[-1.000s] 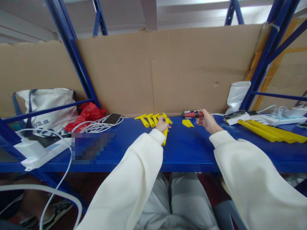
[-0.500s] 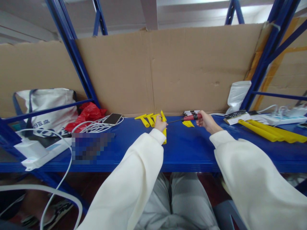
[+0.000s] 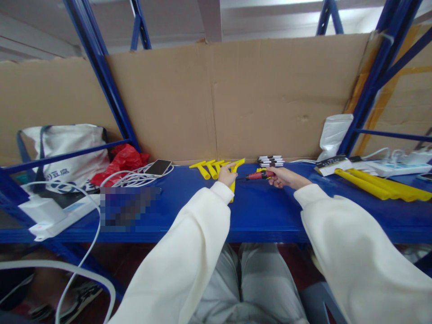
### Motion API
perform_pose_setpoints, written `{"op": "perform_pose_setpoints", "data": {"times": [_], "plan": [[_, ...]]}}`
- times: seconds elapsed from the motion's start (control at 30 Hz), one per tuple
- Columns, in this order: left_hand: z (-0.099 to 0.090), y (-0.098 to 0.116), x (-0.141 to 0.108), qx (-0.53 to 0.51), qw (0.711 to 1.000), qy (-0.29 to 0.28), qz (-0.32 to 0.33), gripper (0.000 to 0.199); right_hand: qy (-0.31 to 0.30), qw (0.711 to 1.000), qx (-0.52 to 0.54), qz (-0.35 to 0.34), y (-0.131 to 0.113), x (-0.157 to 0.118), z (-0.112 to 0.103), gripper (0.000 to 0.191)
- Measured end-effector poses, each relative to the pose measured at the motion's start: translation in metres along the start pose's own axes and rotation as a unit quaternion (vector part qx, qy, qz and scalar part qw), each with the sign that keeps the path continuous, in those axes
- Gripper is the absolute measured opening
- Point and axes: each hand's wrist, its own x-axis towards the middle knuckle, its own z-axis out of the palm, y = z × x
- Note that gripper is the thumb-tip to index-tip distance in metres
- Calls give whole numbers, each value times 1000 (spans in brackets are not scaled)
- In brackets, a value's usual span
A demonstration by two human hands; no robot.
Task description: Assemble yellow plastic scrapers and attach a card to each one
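My left hand (image 3: pixel 227 174) is closed on a yellow T-shaped piece (image 3: pixel 239 164), whose tube points down toward the front of the blue table (image 3: pixel 263 211). A red and black screwdriver (image 3: pixel 259 175) is gripped in my right hand (image 3: pixel 279 177), its thin shaft pointing left at the yellow piece. Whether the tip touches the piece is hidden by my left fingers. Just left of my left hand lie several similar yellow pieces (image 3: pixel 203 171). Behind the screwdriver rests a stack of black and white packets (image 3: pixel 271 161), with small yellow parts partly hidden below it.
Several yellow tubes (image 3: pixel 378 185) lie at the right, near a white power strip (image 3: pixel 398 168). On the left are a phone (image 3: pixel 159 168), coiled white cables, a red plastic bag (image 3: pixel 123 162) and a cloth bag (image 3: pixel 74 150). Cardboard (image 3: pixel 270 99) stands behind the table.
My right hand and the screwdriver have moved a little left and down. The yellow piece in my left hand has turned, so its crossbar now slants up to the right.
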Motion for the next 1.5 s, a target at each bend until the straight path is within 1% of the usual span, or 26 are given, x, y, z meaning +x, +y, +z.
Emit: {"op": "perform_pose_setpoints", "data": {"times": [0.07, 0.13, 0.2, 0.3, 0.4, 0.6, 0.73, 0.9, 1.17, 1.33, 1.5], "plan": [[2, -5, 3, 8, 1000, 7, 22, 47, -29, 998, -46, -11, 3, -2, 1, 39], [4, -9, 6, 21, 999, 19, 42, 43, -56, 994, -90, -36, 6, -3, 1, 42], [5, -11, 7, 31, 998, 24, 40, 41, -85, 986, -124, -70, 10, -2, -2, 43], [4, -10, 6, 41, 999, 10, 27, 41, -125, 975, -143, -118, 13, 2, -5, 45], [4, -7, 3, 59, 998, -7, 30, 38, -140, 970, -140, -143, 15, 4, -7, 47], [4, -4, -1, 83, 995, -38, 33, 27, -128, 974, -111, -151, 16, 6, -9, 43], [4, 0, -5, 102, 993, -39, 37, 25, -129, 975, -101, -149, 19, 11, -11, 42], [2, 4, -7, 117, 991, -51, 42, 25, -106, 977, -105, -150, 19, 12, -13, 40], [3, 0, -5, 114, 992, -38, 46, 24, -63, 982, -104, -148, 15, 7, -11, 43], [6, -6, -2, 131, 991, -11, 15, 27, -43, 981, -124, -142, 13, 4, -9, 42], [7, -8, -2, 143, 990, -15, -9, 35, -45, 980, -129, -143, 13, 4, -9, 40]]}}
